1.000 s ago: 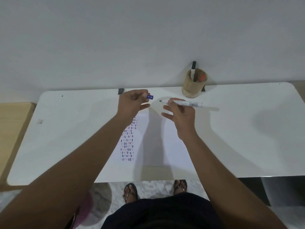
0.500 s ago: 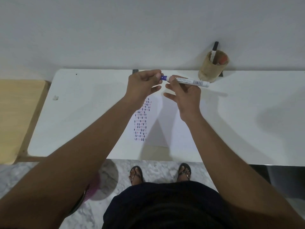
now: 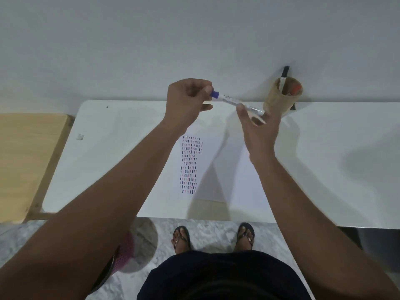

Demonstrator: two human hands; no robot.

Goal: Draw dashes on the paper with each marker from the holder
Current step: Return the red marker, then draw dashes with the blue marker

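A white marker with a blue cap (image 3: pixel 234 102) hangs in the air above the table's far edge, cap fitted on. My left hand (image 3: pixel 187 102) pinches its cap end. My right hand (image 3: pixel 258 128) holds the other end between thumb and loosely spread fingers, just left of the holder. The brown cylindrical holder (image 3: pixel 279 100) stands at the back right against the wall, with a black-capped marker (image 3: pixel 284 76) and a red-capped marker (image 3: pixel 295 88) in it. The white paper (image 3: pixel 229 169) lies flat below my hands, bearing a column of blue and red dashes (image 3: pixel 190 165).
The white table (image 3: pixel 335 169) reaches the wall. A wooden surface (image 3: pixel 28 159) adjoins it on the left. A small scrap (image 3: pixel 80 137) lies on the table's left part. A pink object (image 3: pixel 124 254) sits on the floor near my sandalled feet.
The cap, held apart by my left hand a second ago, is now pushed onto the marker's tip. Both hands have risen with the marker and shifted right, toward the holder.
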